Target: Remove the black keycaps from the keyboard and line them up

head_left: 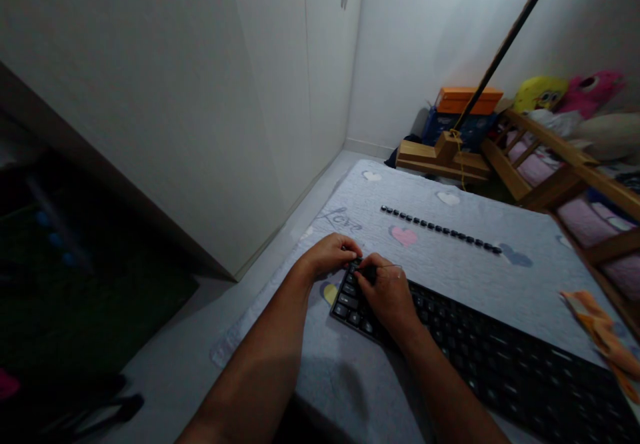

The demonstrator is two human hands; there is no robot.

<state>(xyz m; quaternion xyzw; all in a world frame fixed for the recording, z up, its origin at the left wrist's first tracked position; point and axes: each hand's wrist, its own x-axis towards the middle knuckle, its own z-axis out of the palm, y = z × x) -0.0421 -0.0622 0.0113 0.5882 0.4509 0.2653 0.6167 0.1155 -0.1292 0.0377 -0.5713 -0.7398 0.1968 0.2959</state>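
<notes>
A black keyboard (480,344) lies aslant on the quilted sheet, running from the middle toward the lower right. At its far left corner, the fingers of my left hand (333,255) are pinched together over the edge and top keys. My right hand (389,291) is right beside it, closed, with thumb and fingertips down on the upper left keys. Whatever is between the fingertips of either hand is too small and hidden to make out. Beyond the keyboard, several small black keycaps (439,229) lie in one long slanting row on the sheet.
The pale sheet (345,377) has heart prints. An orange cloth (600,331) lies at the right. White cupboard doors (280,97) rise on the left. Behind are a wooden stand (445,154) with a dark pole, an orange box (467,100), a wooden rail (560,144) and plush toys (540,94).
</notes>
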